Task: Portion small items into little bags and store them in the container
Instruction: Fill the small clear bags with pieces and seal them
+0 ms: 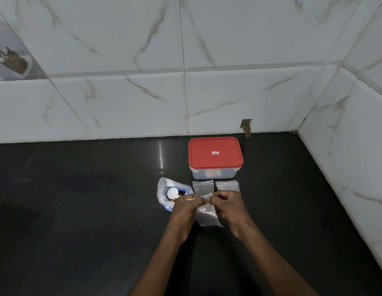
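1. Two hands are at work. The left hand (187, 207) and right hand (229, 205) each pinch the top edge of one little clear bag (207, 214), fingers curled tight on it, above the dark counter (79, 210).
2. One container (204, 175) stands at 12 o'clock from the held bag, near the tiled wall (121, 60), with its red lid (215, 161) on.
3. Two more little bags (202, 186) lie flat side by side between the container and the hands. Whether each is a single bag or a thin stack cannot be told.
4. One larger plastic bag (164, 189) of small items sits open at 10 o'clock, just beside the left hand, with a white round cap (172, 192) showing inside.
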